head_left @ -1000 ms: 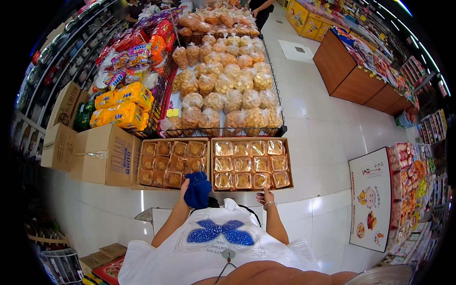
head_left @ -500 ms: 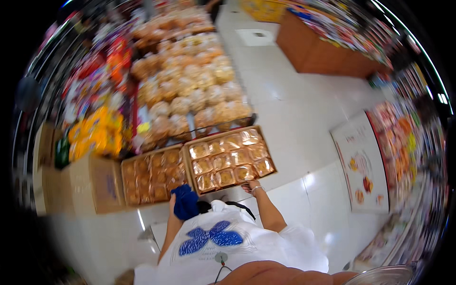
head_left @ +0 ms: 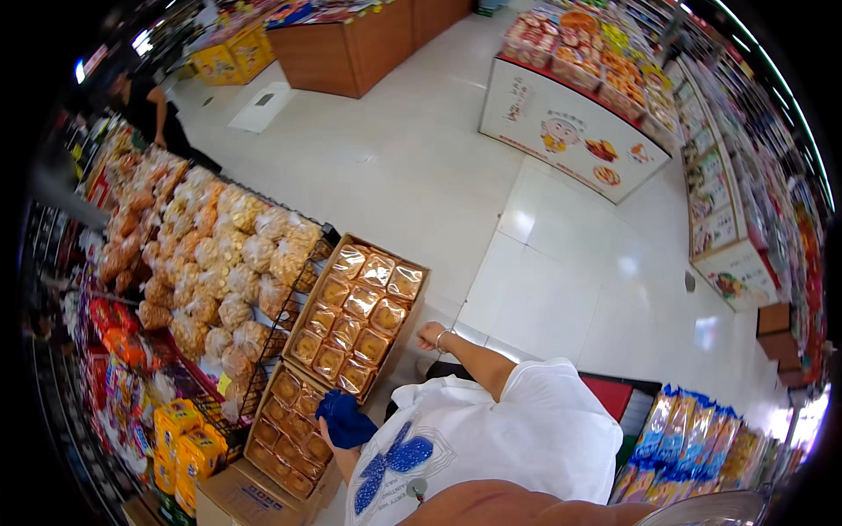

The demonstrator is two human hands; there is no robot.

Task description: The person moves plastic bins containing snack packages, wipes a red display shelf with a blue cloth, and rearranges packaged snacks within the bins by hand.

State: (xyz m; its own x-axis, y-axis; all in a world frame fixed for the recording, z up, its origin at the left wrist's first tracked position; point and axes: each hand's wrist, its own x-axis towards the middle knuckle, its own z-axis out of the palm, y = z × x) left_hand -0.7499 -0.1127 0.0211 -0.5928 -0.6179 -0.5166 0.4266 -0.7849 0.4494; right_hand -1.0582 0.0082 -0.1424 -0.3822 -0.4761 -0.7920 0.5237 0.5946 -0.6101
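My left hand (head_left: 328, 437) is closed round a bunched dark blue cloth (head_left: 347, 419), which hides most of its fingers. It is beside a cardboard box of round baked goods (head_left: 285, 425) in clear wrappers. Touching that box, farther off, is a second open box (head_left: 416, 298) with rows of the same wrapped pastries (head_left: 360, 302). My right hand (head_left: 430, 335), with a bracelet at the wrist, hangs just right of the second box, apart from it. Its fingers are curled in and nothing shows in them.
Left of the boxes, a rack holds bagged snacks (head_left: 210, 254). Yellow packs (head_left: 189, 451) and a cardboard carton (head_left: 250, 500) are at lower left. A white-panelled display stand (head_left: 574, 131) is ahead; blue-topped packages (head_left: 680, 430) are at right. A person in black (head_left: 158, 114) stands far left.
My view has swung to the right, so the boxes and rack now appear farther left and tilted. My right hand has come off the edge of the pastry box. The blue cloth stays in my left.
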